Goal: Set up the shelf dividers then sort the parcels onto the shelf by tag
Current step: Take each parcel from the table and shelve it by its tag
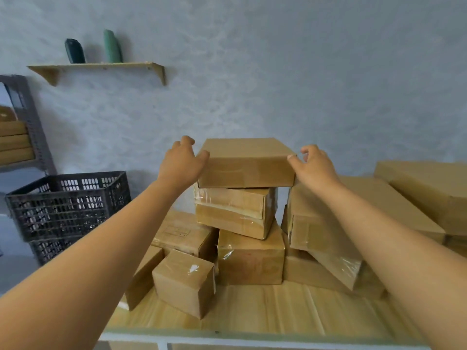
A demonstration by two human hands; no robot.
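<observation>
Head view: top parcel (246, 161) sits atop stacked parcels on table (278, 309). Left hand (180, 164) and right hand (314, 166) clasp its opposite ends, grip curled on box edges. Rigid cardboard, likely light; taped faces slippery. Hold ends, lift level.

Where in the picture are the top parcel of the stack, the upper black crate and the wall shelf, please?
top parcel (246, 170): head view, front face.
upper black crate (68, 210): head view, front wall.
wall shelf (101, 65): head view, front edge of the board.
</observation>
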